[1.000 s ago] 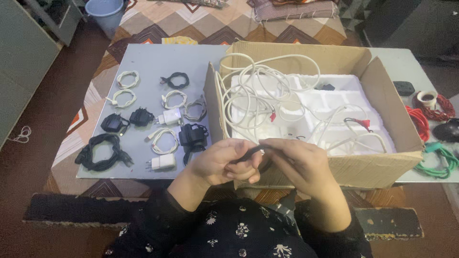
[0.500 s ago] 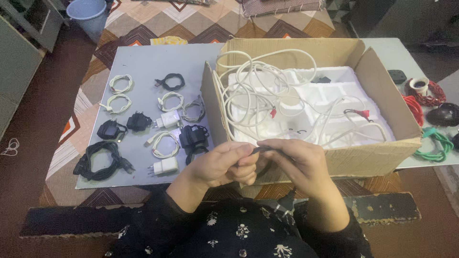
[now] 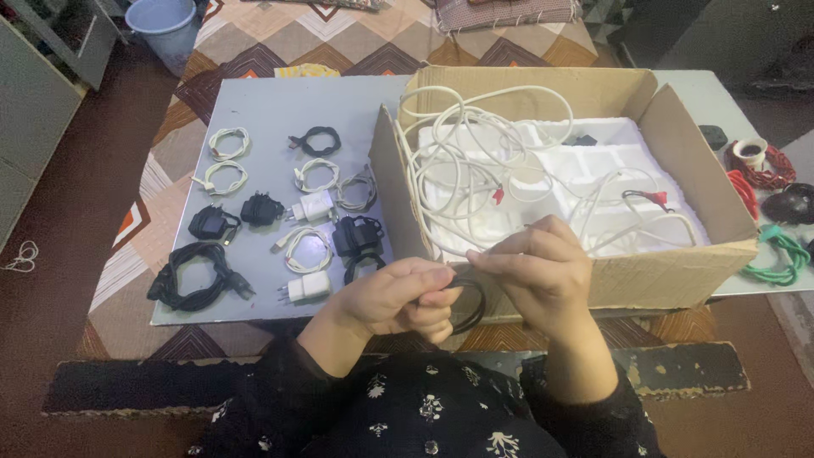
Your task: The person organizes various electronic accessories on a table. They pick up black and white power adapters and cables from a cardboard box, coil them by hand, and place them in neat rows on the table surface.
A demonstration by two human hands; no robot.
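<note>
My left hand (image 3: 397, 297) and my right hand (image 3: 536, 273) meet in front of my chest, both gripping a thin black cable (image 3: 469, 307) that curves in a loop between them. Just beyond my hands stands an open cardboard box (image 3: 670, 280). Inside it lie white foam inserts and a tangle of white cables (image 3: 475, 161). Left of the box, a grey board (image 3: 263, 106) carries coiled cables and chargers laid out in rows, among them a white plug adapter (image 3: 307, 287) nearest my left hand.
A thick black power cord (image 3: 195, 276) lies at the board's near left corner. Right of the box are a green cable (image 3: 784, 252), red cable (image 3: 746, 191) and a tape roll (image 3: 751, 151). A blue bucket (image 3: 164, 19) stands at far left on a patterned rug.
My hands have stayed together in front of the box, and the black cable now bends into a visible loop under my fingers. The view shifted slightly.
</note>
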